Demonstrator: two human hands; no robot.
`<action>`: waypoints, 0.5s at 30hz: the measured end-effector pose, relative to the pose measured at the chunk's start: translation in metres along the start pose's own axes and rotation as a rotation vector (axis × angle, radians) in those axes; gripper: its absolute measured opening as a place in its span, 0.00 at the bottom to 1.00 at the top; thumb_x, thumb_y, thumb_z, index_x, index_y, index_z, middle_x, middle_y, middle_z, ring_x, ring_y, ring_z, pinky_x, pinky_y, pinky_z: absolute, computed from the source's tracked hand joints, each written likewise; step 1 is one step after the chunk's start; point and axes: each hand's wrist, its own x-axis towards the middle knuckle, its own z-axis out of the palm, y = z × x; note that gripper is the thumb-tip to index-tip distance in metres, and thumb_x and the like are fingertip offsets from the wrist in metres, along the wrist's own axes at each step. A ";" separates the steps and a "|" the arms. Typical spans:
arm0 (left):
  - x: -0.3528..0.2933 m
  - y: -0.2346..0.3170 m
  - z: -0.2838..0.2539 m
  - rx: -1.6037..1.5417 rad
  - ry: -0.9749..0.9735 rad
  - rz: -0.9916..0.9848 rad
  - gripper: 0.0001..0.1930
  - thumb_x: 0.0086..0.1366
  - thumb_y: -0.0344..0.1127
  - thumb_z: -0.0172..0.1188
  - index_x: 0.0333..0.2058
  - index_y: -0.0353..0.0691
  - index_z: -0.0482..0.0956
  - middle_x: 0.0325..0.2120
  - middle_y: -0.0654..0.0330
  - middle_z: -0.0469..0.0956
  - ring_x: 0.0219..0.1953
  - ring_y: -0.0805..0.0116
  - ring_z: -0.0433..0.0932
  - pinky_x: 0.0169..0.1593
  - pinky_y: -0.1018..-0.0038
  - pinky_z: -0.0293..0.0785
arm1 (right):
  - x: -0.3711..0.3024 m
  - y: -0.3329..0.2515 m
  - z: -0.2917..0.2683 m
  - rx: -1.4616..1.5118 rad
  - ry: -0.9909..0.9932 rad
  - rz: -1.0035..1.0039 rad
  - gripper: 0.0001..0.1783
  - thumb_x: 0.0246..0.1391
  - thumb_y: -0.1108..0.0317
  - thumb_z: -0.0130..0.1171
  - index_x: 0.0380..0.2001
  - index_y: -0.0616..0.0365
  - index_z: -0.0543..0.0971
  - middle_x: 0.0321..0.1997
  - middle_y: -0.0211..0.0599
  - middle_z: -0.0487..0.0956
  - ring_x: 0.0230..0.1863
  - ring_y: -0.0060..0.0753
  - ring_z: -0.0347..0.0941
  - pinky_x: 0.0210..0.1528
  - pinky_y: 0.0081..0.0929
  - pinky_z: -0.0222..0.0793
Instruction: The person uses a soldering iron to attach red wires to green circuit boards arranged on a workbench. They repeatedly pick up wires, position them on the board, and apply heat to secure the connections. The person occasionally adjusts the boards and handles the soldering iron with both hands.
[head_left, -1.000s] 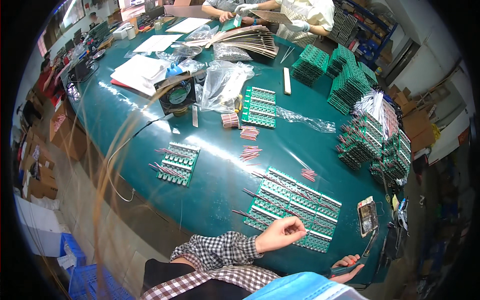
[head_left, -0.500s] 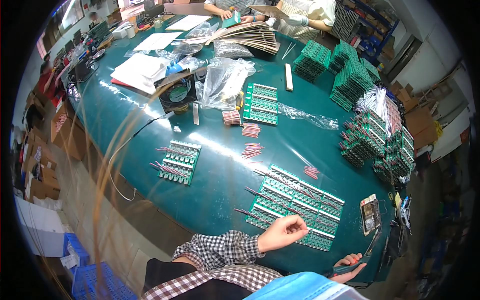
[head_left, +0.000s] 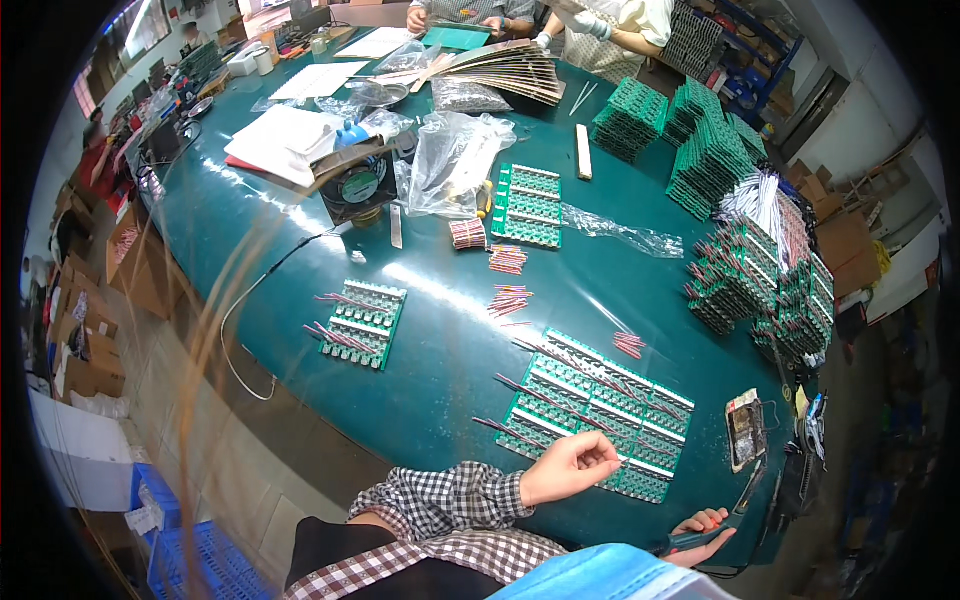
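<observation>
Grip of the left hand (head_left: 570,467) is pinched, fingers curled and thumb drawn to forefinger, over the lower part of a block of green circuit boards (head_left: 560,402) on the desk (head_left: 440,400); anything caught between the tips is too small to make out. Fingers of the right hand (head_left: 703,552) wrap a dark-handled tool (head_left: 684,542), to the right of that block and near its lower corner. Thin red and dark wires (head_left: 520,384) lie across the boards, their ends jutting past the left edge. Just above sits a small wire bundle (head_left: 628,345); near the right edge rests a shallow tin (head_left: 745,430).
</observation>
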 end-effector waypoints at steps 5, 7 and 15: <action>-0.001 0.000 0.000 0.002 -0.002 -0.006 0.05 0.62 0.32 0.60 0.33 0.39 0.76 0.27 0.71 0.73 0.28 0.87 0.68 0.31 0.86 0.65 | 0.000 0.001 0.003 -0.014 0.009 -0.003 0.18 0.61 0.54 0.51 0.44 0.58 0.68 0.36 0.35 0.72 0.33 0.26 0.72 0.35 0.25 0.76; 0.000 -0.001 0.000 0.010 -0.006 -0.003 0.05 0.62 0.32 0.60 0.33 0.39 0.76 0.27 0.71 0.73 0.28 0.87 0.68 0.31 0.87 0.64 | 0.000 0.001 0.003 -0.019 0.004 -0.004 0.18 0.61 0.54 0.51 0.44 0.58 0.68 0.36 0.35 0.72 0.34 0.27 0.72 0.35 0.26 0.76; 0.000 0.002 0.000 -0.023 -0.011 -0.020 0.05 0.62 0.33 0.60 0.33 0.39 0.76 0.26 0.71 0.73 0.27 0.87 0.68 0.30 0.87 0.64 | 0.000 -0.001 -0.001 -0.017 -0.010 -0.013 0.20 0.62 0.54 0.50 0.45 0.60 0.67 0.37 0.34 0.71 0.35 0.28 0.71 0.36 0.27 0.77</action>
